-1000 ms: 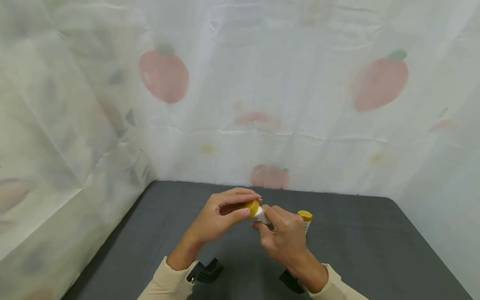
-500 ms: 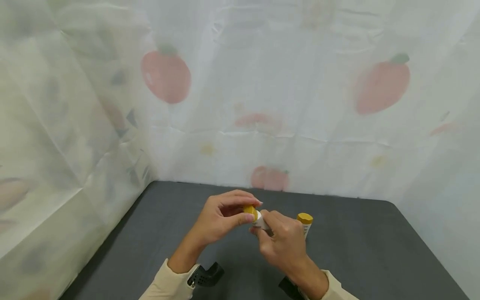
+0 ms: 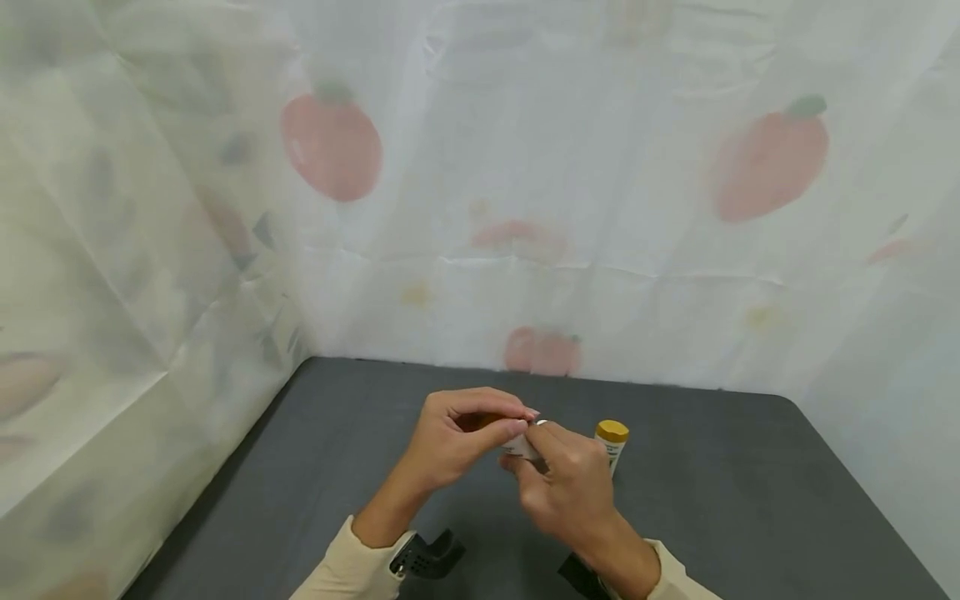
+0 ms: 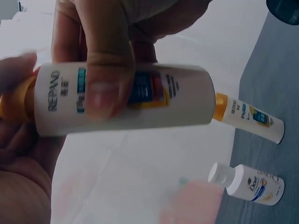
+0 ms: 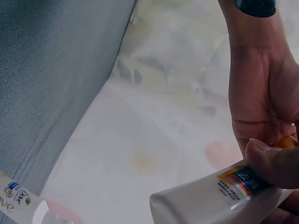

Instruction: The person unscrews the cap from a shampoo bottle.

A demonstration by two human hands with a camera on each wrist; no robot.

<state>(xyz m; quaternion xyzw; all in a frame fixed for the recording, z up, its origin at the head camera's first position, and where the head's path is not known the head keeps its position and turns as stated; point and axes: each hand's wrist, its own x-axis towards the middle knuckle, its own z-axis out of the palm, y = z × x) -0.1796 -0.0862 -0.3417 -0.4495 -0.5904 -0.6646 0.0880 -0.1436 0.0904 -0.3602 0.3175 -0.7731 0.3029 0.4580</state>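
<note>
Right hand clamps the bottle above the tabletop, short of its far edge; left hand pinches the cap. Step judged: turning the cap, direction undetermined. Next move likely calls for a firm bottle hold against left-hand twisting.

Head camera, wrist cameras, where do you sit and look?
Head: on the head, faces forward and down at the table; left hand, right hand and sleeves show.
Left wrist: worn there, faces the held bottle; parts of both hands show.
Right wrist: worn there, faces the same bottle; right thumb and left hand show.
Both wrist views share that bottle and the Dove bottle.
</note>
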